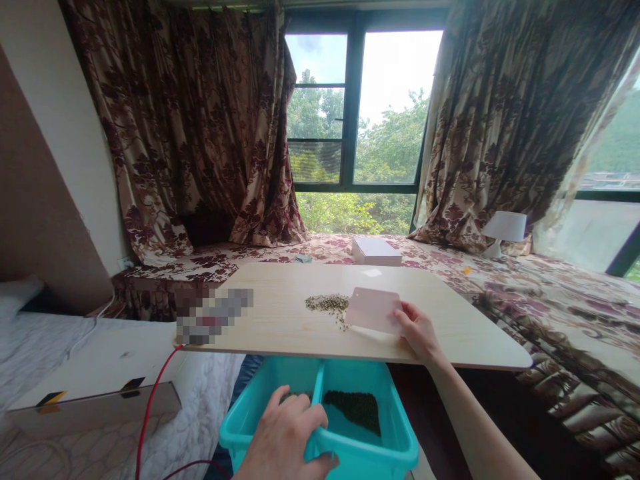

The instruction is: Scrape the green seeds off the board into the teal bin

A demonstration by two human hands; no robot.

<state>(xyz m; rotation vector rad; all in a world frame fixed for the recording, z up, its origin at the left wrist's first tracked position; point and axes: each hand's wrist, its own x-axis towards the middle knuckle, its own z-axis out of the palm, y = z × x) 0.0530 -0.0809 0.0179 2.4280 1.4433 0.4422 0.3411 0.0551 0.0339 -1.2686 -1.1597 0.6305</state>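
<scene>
My right hand [417, 328] pinches the right edge of a pale, thin plastic scraper [371, 310], held tilted over the wooden board table [280, 333]. The scraper's left edge is beside a small spread of green beans [327, 303], a few of them scattered toward the near edge. Below the table edge, my left hand [295, 427] grips the near rim of a teal divided bin [400, 437] where the divider meets it. Dark green beans [355, 408] lie in the bin's right compartment. Most of the left compartment is behind my hand, though some beans show there.
At the table's left end lies a pixelated object [215, 317] with a red cable [155, 393] running down. A white box [100, 380] rests on the bed at left. Behind the table are another white box [377, 251] and a small lamp [505, 228].
</scene>
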